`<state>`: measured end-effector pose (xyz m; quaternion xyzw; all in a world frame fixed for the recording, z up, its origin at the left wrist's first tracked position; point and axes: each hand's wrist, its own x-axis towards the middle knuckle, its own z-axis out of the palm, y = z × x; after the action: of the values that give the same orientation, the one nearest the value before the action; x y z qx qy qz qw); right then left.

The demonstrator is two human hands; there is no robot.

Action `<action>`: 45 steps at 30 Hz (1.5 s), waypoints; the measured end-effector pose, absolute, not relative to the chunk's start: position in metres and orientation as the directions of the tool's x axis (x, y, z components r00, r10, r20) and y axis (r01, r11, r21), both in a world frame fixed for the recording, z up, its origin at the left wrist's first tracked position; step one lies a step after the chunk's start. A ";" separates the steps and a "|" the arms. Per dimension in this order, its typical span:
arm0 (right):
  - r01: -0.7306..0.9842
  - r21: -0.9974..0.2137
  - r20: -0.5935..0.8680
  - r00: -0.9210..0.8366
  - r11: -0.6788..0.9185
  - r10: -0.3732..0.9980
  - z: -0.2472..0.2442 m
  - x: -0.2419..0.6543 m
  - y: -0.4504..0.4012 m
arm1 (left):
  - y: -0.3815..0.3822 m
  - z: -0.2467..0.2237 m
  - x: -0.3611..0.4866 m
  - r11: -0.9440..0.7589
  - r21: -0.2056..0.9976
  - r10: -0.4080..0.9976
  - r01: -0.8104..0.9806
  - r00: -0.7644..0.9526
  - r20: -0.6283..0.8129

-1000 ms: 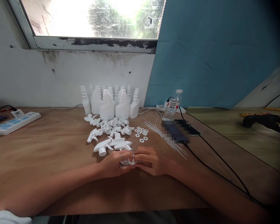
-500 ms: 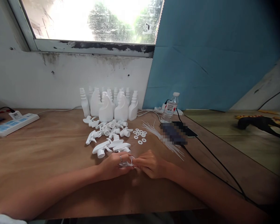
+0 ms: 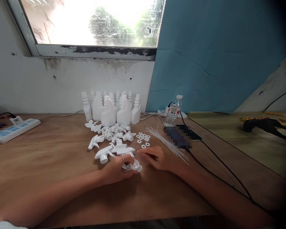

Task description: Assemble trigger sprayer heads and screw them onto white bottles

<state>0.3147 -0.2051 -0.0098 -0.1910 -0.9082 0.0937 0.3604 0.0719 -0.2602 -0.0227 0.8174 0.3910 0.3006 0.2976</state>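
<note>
My left hand [image 3: 119, 168] is closed around a white trigger sprayer head [image 3: 134, 165], whose round collar opening faces up. To its right, my right hand [image 3: 157, 157] hovers apart from the sprayer head with fingers stretched out to the left and nothing visible in them. Several flat white ring washers [image 3: 143, 137] lie just beyond the right fingertips. A pile of loose white trigger sprayer heads [image 3: 114, 128] spreads behind my left hand, the closest ones [image 3: 103, 154] almost at its knuckles.
White spray bottles [image 3: 124, 111] without tops stand against the wall. Thin white tubes [image 3: 166, 143] lie right of the washers. A water bottle [image 3: 173, 113], a phone [image 3: 189, 132] and black cables are at the right, a power strip [image 3: 16, 130] at the left.
My right hand has left the sprayer head and moved up and slightly right, towards the washers. The left hand keeps hold of the sprayer head, now more exposed.
</note>
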 end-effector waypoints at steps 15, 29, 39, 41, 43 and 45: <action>0.979 -0.073 0.188 -0.175 0.191 0.967 0.008 0.382 -0.147 | -0.263 -0.019 0.073 -0.670 0.590 0.728 0.451 0.557 0.400; 0.917 -0.302 0.459 -0.100 0.261 0.883 0.016 0.378 -0.153 | -0.265 -0.016 0.071 -0.603 0.639 0.762 0.477 0.582 0.285; 0.209 -0.808 0.413 -0.465 0.551 0.783 0.005 0.322 -0.206 | -0.264 -0.015 0.072 -0.665 0.600 0.716 0.445 0.607 0.345; 0.323 -0.763 0.333 -0.547 0.560 0.768 0.001 0.322 -0.205 | -0.264 -0.016 0.071 -0.679 0.583 0.707 0.445 0.611 0.357; 0.388 -0.743 0.242 -0.605 0.546 0.759 0.000 0.322 -0.201 | -0.265 -0.016 0.071 -0.687 0.574 0.702 0.445 0.610 0.368; 0.357 -0.791 0.220 -0.591 0.496 0.776 -0.001 0.320 -0.201 | -0.265 -0.016 0.071 -0.690 0.569 0.700 0.447 0.609 0.372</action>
<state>0.3201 -0.2008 -0.0006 -0.3474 -0.8151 0.3622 0.2893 0.0709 -0.2648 -0.0162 0.8708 0.3294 0.2947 0.2152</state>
